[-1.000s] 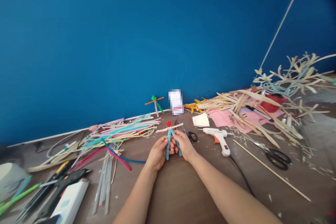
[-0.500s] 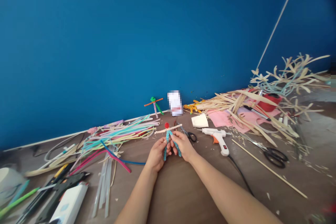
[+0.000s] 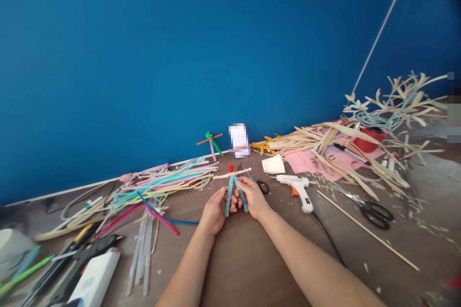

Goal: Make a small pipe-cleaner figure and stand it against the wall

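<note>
Between my two hands is a small pipe-cleaner figure (image 3: 229,195) with a red head, pale outstretched arms and two light-blue legs. My left hand (image 3: 215,211) is closed around the leg on the left. The thumb and fingers of my right hand (image 3: 253,197) pinch the other leg near its top. Some fingertips are hidden behind the figure. Just beyond my right hand lies a pair of scissors (image 3: 263,186), partly covered. Against the wall leans another pipe-cleaner figure (image 3: 212,146) with a green head and orange arms.
A white glue gun (image 3: 296,182) with a cord and a thin wooden stick (image 3: 367,230) lie right, by black-handled scissors (image 3: 376,213). Loose pipe cleaners (image 3: 162,183) and clear glue sticks (image 3: 140,254) spread left. Dried strips (image 3: 320,141) are heaped at back right. A blue wall (image 3: 180,57) stands behind.
The figure stays in both hands and has shifted very slightly, its arms edging right. The fingers of my left hand have moved a little along the leg. Everything else rests as before.
</note>
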Motion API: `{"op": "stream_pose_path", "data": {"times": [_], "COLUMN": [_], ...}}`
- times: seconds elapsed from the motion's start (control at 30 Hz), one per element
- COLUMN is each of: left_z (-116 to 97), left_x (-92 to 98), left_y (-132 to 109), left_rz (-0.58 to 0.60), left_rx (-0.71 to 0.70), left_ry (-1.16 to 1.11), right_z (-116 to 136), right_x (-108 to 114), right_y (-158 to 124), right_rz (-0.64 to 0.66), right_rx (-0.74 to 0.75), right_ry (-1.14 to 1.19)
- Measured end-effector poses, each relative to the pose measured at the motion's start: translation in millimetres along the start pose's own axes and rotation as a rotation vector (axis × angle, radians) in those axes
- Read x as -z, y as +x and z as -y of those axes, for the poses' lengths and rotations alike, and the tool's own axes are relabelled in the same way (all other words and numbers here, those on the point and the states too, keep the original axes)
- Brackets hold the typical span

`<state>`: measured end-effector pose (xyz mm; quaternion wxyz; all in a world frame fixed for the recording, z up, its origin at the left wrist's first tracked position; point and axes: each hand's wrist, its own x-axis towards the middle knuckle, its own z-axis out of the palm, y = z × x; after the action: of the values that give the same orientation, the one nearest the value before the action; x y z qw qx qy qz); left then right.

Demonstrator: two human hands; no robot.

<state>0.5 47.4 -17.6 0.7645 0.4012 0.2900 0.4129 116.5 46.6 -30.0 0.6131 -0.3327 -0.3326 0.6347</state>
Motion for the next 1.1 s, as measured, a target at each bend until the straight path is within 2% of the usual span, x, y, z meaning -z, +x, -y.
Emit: {"op": "stream_pose_path", "data": {"times": [0.43, 0.53, 0.67, 0.73, 0.9, 1.1], "left_z": [1.0, 4.3, 7.8, 9.0, 8.9, 4.1], "left_x": [-5.5, -3.7, -1.3, -0.1, 2.5, 0.5], "left_y": [-6.1, -8.0, -10.4, -9.9, -6.0, -7.6], "left_rz": [0.020, -0.015, -0.084, -0.122, -0.203, -0.257], "left_rx": [-0.040, -0.067, -0.173, -0.208, -0.264, -0.282], "left_ry": [0.102, 0.159, 0.258, 0.268, 0.242, 0.187], "right_z": [2.4, 4.4, 6.8, 7.8, 7.8, 5.4], "right_x": [-1.8, -4.5, -10.1, -12.1, -10.5, -8.5], "right_y": [-2.7, -4.6, -7.9, -9.9, -13.1, -11.4], "right_rz": [0.080, 0.064, 0.013, 0.021, 0.145, 0.149], "right_rx": [0.018, 0.035, 0.065, 0.047, -0.079, -0.116], "right_ry": [0.067, -0.073, -0.235, -0.253, -0.191, -0.180]}}
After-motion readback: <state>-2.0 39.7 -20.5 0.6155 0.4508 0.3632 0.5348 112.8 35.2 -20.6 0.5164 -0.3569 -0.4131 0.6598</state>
